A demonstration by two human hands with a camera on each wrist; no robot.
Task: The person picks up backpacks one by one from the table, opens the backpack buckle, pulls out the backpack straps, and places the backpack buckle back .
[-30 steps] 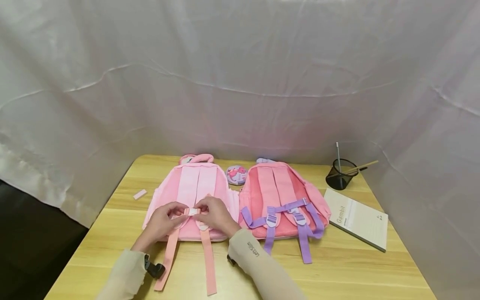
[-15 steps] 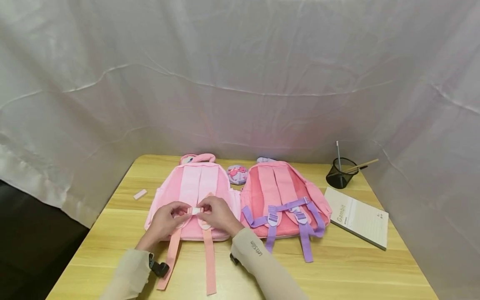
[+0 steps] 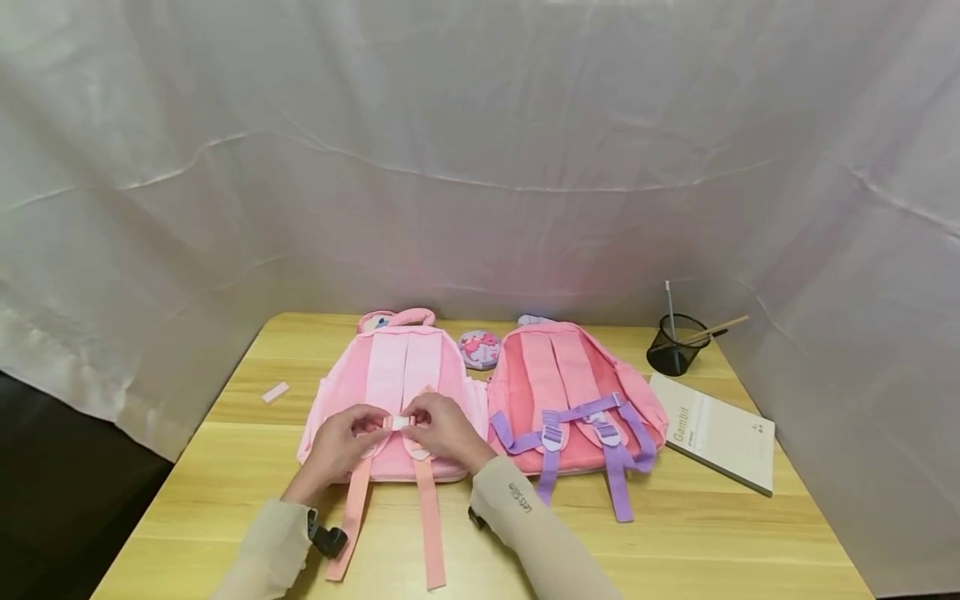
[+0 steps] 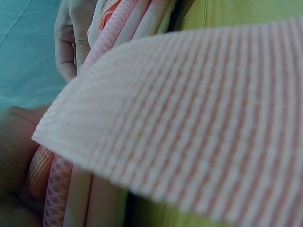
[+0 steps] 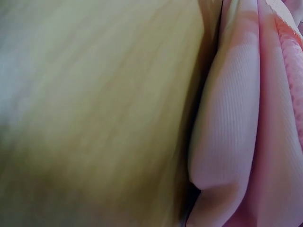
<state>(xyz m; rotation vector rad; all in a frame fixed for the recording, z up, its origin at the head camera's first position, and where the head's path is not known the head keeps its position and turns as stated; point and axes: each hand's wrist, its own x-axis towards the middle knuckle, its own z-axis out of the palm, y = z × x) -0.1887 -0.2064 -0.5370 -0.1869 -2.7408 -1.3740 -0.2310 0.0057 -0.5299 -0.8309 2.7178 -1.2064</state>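
Observation:
A pale pink backpack (image 3: 352,375) lies back side up on the table, with two shoulder straps up its middle and salmon webbing tails (image 3: 431,525) hanging toward the front edge. Across it runs a short strap with a white buckle (image 3: 401,422), which looks joined. My left hand (image 3: 339,443) pinches the buckle's left end between thumb and fingers. From the other side my right hand (image 3: 448,432) pinches its right end. A ribbed strap (image 4: 189,113) fills much of the left wrist view, partly covering the left hand (image 4: 16,151). Only backpack fabric (image 5: 232,118) and table appear in the right wrist view.
A coral backpack (image 3: 517,375) with purple straps (image 3: 618,487) touches the pink one's right side. Between their tops sits a small round purple pouch (image 3: 478,349). Farther right are a notebook (image 3: 723,433) and a black mesh pen cup (image 3: 672,354). A pink-white eraser-like block (image 3: 275,392) lies left.
Both hands keep their pinch on the buckle. The pink backpack, with the hands, has shifted slightly to the right; the coral one has moved a little the same way.

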